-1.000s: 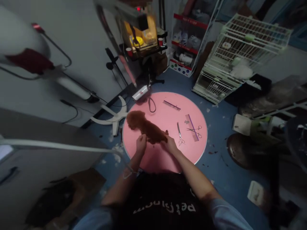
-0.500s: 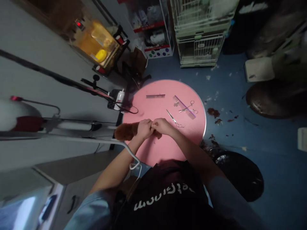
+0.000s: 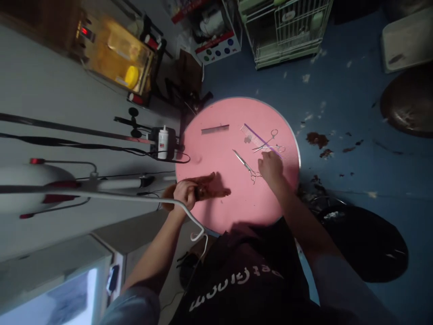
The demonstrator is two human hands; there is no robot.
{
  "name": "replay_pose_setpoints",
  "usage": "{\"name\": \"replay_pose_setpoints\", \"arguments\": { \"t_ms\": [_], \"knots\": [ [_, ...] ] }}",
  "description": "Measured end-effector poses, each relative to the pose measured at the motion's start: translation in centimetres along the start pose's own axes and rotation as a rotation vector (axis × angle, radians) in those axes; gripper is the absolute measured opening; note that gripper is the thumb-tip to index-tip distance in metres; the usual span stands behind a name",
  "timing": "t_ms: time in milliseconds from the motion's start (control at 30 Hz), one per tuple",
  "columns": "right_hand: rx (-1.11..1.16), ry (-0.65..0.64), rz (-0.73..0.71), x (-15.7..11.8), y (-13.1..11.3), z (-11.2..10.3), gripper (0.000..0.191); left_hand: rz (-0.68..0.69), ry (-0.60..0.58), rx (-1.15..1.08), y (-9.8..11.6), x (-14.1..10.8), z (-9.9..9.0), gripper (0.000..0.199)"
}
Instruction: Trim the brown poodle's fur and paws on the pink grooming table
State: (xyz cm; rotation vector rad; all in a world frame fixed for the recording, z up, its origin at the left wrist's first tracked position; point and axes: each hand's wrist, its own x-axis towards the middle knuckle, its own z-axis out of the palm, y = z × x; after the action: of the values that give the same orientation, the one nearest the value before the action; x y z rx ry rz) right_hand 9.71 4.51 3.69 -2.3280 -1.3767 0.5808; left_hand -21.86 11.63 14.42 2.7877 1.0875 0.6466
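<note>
My left hand (image 3: 185, 195) is closed around a small, brown-furred dog (image 3: 203, 193) at the left side of the round pink table (image 3: 233, 207). Two thin legs stretch right from under my hand; much of the body is covered by it. My right hand (image 3: 271, 168), fingers bent and partly hidden, is low over the table's right part, at the finger rings of the long silver scissors (image 3: 243, 161). Just beyond it a second scissor-like tool (image 3: 267, 145) lies across a purple-backed comb (image 3: 250, 133). A narrow dark comb (image 3: 215, 129) rests farther back.
A white bottle (image 3: 163, 143) stands left of the table, and a white bent tube (image 3: 162, 200) crosses above my left forearm. Beyond are a wire cage (image 3: 287, 34) and a lit yellow cabinet (image 3: 117, 56). Brown hair clumps (image 3: 317, 140) lie on the floor, with a black stool (image 3: 365, 243) at right.
My right hand has left the dog's leg and my left hand, moving right to the scissors. My left hand has shifted left along the dog. The view has tilted closer to the table.
</note>
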Motion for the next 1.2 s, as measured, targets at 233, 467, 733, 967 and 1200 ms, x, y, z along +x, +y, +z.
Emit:
{"name": "replay_pose_setpoints", "arguments": {
  "t_ms": [233, 467, 733, 967, 1200],
  "knots": [
    [-0.088, 0.252, 0.002, 5.2, 3.2, -0.9, 0.041, -0.010, 0.035, 0.020, -0.3, -0.8, -0.8, 0.026],
    [-0.262, 0.112, -0.181, 8.1, 3.8, -2.4, 0.025, 0.013, -0.557, 0.088, 0.3, 0.9, 0.3, 0.032],
    [-0.319, -0.004, -0.224, 8.0, 3.2, -3.2, 0.024, 0.123, -0.855, 0.245, 2.0, 1.9, 2.9, 0.019],
    [-0.291, 0.031, -0.147, 7.9, 2.9, -2.2, 0.025, 0.010, -0.576, 0.075, 1.8, 1.7, 1.8, 0.024],
    [-0.171, 0.034, -0.064, 4.7, 2.1, -2.2, 0.029, -0.222, -0.126, -0.067, 2.3, 0.5, 1.0, 0.022]
  ]
}}
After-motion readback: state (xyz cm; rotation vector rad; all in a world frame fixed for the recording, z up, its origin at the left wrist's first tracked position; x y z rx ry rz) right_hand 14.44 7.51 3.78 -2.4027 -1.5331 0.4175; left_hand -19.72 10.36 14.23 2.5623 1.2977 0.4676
